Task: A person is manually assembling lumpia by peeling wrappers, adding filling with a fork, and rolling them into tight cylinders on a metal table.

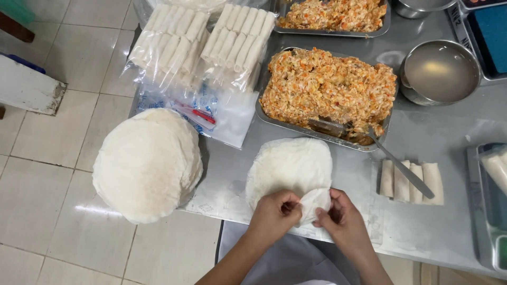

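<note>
**Both hands peel up the near edge of a thin wrapper**

The left hand (274, 212) and the right hand (342, 217) meet at the near edge of a round white spring roll wrapper (289, 164), which lies flat on the steel bench (422, 221) just in front of the person. The fingers of both hands are pinched together on a lifted flap of this wrapper, at its lower right rim.

The wrapper looks very thin, soft and light, so I judge it tears easily and may stick to a sheet under it. The best place to hold it is the loose rim, with a gentle pinch.

Behind it stands a metal tray of orange shredded filling (327, 92) with a fork (393, 158) leaning in it. Finished rolls (412, 182) lie to the right, a tall stack of wrappers (145, 163) to the left, and bagged rolls (203, 42) further back.
</note>
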